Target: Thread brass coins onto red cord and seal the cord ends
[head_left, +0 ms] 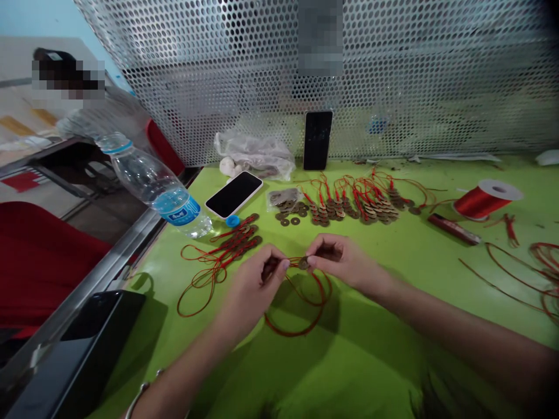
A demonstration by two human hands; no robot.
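Between thumb and fingers my left hand (pixel 262 276) pinches a red cord (pixel 294 333), whose loops hang down to the green table. My right hand (pixel 338 256) pinches a bronze-coloured coin with a hole (pixel 303 263), close to the left fingertips. The cord runs to this coin; exactly how it passes through is too small to tell. Left of my left hand lie finished-looking strings of coins (pixel 238 244) with red cord loops. Beyond my hands is a row of coin strings (pixel 375 206) with red knots, beside a pile of loose coins (pixel 288 208).
A water bottle (pixel 174 203) stands at the left edge, near a blue cap (pixel 233 221) and a phone (pixel 234 195). Another phone (pixel 318 141) leans on the perforated metal screen (pixel 262 70). A red thread spool (pixel 484 201), dark red lighter-like stick (pixel 454 228) and cords (pixel 515 273) lie right.
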